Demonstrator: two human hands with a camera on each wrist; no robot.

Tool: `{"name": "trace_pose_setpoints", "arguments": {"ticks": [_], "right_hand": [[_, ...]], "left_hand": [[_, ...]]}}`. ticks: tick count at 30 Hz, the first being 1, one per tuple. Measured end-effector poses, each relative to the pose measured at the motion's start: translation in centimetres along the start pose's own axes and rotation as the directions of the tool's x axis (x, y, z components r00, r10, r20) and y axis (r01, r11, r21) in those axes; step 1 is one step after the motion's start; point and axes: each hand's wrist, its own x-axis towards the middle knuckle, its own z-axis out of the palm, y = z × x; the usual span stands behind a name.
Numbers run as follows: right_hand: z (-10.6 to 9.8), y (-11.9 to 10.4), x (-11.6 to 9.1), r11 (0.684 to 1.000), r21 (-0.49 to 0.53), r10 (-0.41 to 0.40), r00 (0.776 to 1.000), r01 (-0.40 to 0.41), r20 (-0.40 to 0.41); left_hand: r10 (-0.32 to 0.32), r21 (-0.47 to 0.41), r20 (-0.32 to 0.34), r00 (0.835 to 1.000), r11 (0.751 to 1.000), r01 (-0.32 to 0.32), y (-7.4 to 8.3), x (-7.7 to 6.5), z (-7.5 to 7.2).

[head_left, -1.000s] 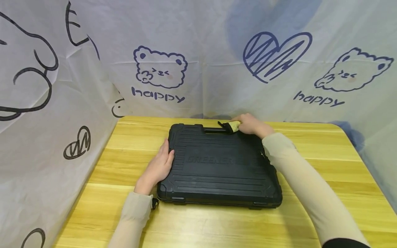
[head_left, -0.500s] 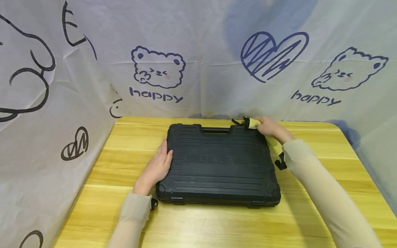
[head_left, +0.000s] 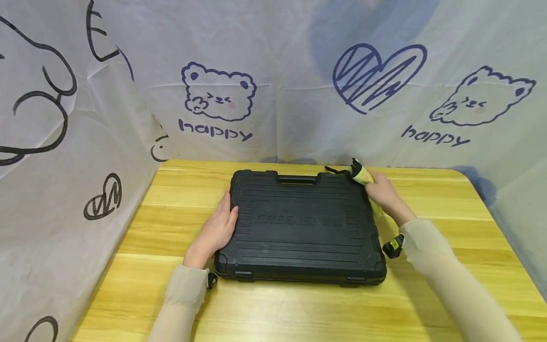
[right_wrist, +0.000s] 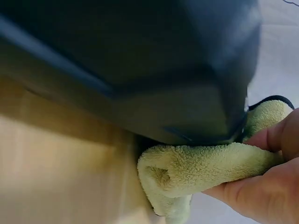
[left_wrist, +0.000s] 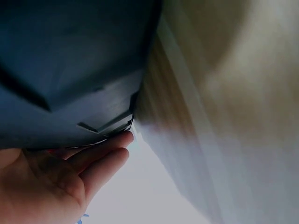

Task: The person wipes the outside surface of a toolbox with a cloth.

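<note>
A black plastic tool case [head_left: 299,228] with raised lettering and a carry handle at its far edge lies flat on the wooden table. My left hand [head_left: 215,230] presses against its left side with straight fingers, the thumb over the lid's edge. In the left wrist view those fingers [left_wrist: 105,163] lie along the side wall. At the far right corner my right hand [head_left: 383,194] grips a yellow fluffy cleaning cloth [right_wrist: 205,168] with black edging. The cloth is bunched between thumb and fingers and sits against the case's corner, part of it hanging down the right side.
The light wooden table [head_left: 448,228] extends on both sides of the case and in front of it. A white sheet [head_left: 295,128] with printed bears and hearts hangs right behind the table, and another stands along the left.
My right hand has moved the cloth rightward from beside the handle along the far edge, then round the far right corner toward me. The left hand and the case stay in place.
</note>
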Motion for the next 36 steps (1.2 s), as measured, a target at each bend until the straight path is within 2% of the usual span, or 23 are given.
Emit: {"name": "trace_pose_setpoints", "arguments": {"ticks": [4,13,20,31,36], "right_hand": [[0.3,0.4,-1.0,0.998,0.054,0.013,1.000,-0.012,-0.018],[-0.1,0.6,-3.0,0.989,0.122,0.082,0.996,-0.086,0.043],[-0.3,0.6,-4.5,0.974,0.201,0.088,0.991,-0.107,0.099],[0.0,0.5,-7.4,0.968,0.219,0.108,0.990,-0.126,0.094],[-0.2,0.9,-8.6,0.963,0.232,0.111,0.987,-0.135,0.115]], "left_hand": [[0.004,0.001,0.003,1.000,1.000,-0.004,0.1,0.1,0.0],[-0.016,-0.016,0.007,1.000,1.000,0.016,0.3,0.1,0.0],[-0.021,-0.019,0.018,1.000,1.000,0.022,0.3,0.1,-0.1],[-0.029,-0.013,0.014,0.999,1.000,0.029,0.3,0.1,0.0],[-0.024,-0.009,0.014,1.000,1.000,0.024,0.1,0.1,0.0]]}}
